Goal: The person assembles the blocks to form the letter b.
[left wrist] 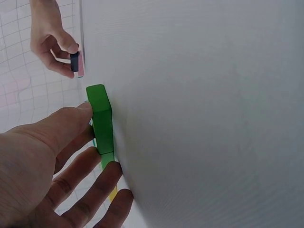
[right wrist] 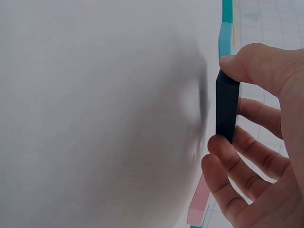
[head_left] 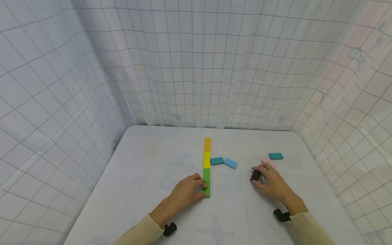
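A straight row on the table holds an orange block (head_left: pixel 208 144), a yellow block (head_left: pixel 207 160), a light green block (head_left: pixel 206 174) and a darker green block (head_left: pixel 208 193) at the near end. My left hand (head_left: pixel 185 191) rests against the near green block from the left, thumb and fingers loosely bent along it. In the left wrist view, the thumb touches the edge of that green block (left wrist: pixel 103 130). My right hand (head_left: pixel 271 182) pinches a black block (head_left: pixel 255 175) between thumb and fingers. The right wrist view shows the black block (right wrist: pixel 227 109) with its shadow on the table.
Right of the row lie a teal block (head_left: pixel 217 161) and a light blue block (head_left: pixel 230 163). A pink block (head_left: pixel 268 163), partly behind the right hand, and another teal block (head_left: pixel 276 156) lie farther right. A gridded white curtain (head_left: pixel 211 68) surrounds the white table (head_left: pixel 147 153).
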Demonstrator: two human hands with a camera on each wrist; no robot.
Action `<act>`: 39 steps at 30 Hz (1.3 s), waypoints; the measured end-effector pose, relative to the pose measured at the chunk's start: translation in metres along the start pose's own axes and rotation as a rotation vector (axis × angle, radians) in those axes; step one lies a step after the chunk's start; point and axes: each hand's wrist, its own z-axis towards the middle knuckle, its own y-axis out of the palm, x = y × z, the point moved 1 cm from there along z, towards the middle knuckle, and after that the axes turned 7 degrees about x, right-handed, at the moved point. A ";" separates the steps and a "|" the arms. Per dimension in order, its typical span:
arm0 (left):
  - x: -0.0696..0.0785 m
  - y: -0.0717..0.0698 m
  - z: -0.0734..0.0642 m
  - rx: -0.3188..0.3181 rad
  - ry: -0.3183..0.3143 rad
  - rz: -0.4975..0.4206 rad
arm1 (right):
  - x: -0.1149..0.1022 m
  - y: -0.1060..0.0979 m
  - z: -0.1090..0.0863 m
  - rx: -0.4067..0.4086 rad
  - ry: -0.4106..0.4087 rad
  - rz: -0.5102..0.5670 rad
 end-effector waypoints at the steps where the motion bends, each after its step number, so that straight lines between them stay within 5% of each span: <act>1: 0.000 0.000 0.000 0.001 0.000 0.001 | -0.001 0.000 0.000 0.003 -0.005 0.003; 21: -0.002 0.000 0.001 -0.002 -0.004 -0.005 | -0.013 0.012 0.018 0.004 -0.098 -0.032; 32: -0.003 0.001 0.001 -0.009 0.009 -0.003 | -0.021 0.021 0.024 -0.100 -0.029 -0.019; 39: -0.002 0.000 0.001 -0.010 0.009 -0.005 | -0.022 0.026 0.027 -0.077 -0.095 0.018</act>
